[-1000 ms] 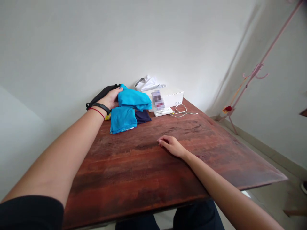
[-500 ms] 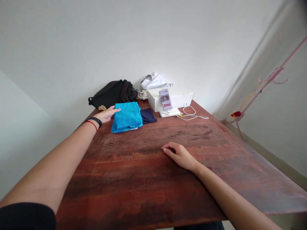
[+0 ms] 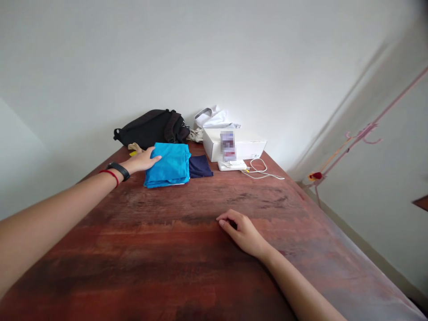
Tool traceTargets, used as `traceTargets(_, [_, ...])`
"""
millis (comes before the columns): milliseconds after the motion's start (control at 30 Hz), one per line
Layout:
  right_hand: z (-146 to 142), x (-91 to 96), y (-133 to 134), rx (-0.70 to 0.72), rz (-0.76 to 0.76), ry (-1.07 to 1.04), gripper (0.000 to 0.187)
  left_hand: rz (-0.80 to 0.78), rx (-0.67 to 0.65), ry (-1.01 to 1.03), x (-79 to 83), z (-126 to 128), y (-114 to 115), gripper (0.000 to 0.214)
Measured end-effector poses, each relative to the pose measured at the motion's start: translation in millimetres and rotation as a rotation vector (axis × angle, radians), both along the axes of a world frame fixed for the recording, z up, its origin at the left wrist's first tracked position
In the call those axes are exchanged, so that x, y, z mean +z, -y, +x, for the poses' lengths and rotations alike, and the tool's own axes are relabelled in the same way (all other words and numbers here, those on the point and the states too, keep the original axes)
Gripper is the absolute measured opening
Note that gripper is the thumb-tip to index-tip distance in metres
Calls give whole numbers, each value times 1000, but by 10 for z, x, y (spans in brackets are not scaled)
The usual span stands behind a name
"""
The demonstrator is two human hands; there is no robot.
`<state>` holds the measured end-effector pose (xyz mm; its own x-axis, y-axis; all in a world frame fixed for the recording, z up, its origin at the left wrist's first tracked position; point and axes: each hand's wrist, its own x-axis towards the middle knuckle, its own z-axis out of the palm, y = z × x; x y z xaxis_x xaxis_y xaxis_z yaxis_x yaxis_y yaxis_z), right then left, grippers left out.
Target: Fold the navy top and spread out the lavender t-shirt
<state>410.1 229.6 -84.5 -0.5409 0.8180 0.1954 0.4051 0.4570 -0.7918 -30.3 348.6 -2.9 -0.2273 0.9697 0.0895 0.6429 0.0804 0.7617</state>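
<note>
At the far left of the table lies a folded blue cloth point(image 3: 172, 162), stacked in several layers. My left hand point(image 3: 143, 160) grips its left edge, thumb on top and the other fingers mostly hidden behind it. A dark navy folded cloth point(image 3: 200, 166) sits against the blue one's right side. Closer to me, my right hand point(image 3: 242, 232) rests on the tabletop, loosely curled with a gap between thumb and forefinger, holding nothing.
On the wooden table point(image 3: 160, 258), a black bag point(image 3: 147, 129) leans near the wall. A white box point(image 3: 247, 145) has a phone-like object point(image 3: 228, 146) before it on a white base point(image 3: 232, 165), with a cable point(image 3: 267, 174). White fabric point(image 3: 216, 118) lies behind. A pink stand point(image 3: 364, 133) is right.
The whole view has shifted a little. My left hand has come further up along the blue cloth's left edge, and the cloth seems to sit slightly more to the left. My right hand stays resting.
</note>
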Motion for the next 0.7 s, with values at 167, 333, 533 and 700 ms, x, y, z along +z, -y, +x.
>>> traceTargets(167, [-58, -8, 25, 2, 37, 28, 18, 149, -50, -446, 179, 384, 20, 67])
traceTargets(333, [-58, -2, 29, 10, 30, 28, 19, 31, -91, -359, 243, 853, -319, 71])
traceTargets(533, [-38, 30, 50, 18, 27, 54, 20, 80, 3, -257, -282, 982, -394, 74])
traceTargets(700, [-61, 10, 66, 17, 45, 61, 23, 71, -54, -262, -373, 851, -380, 85])
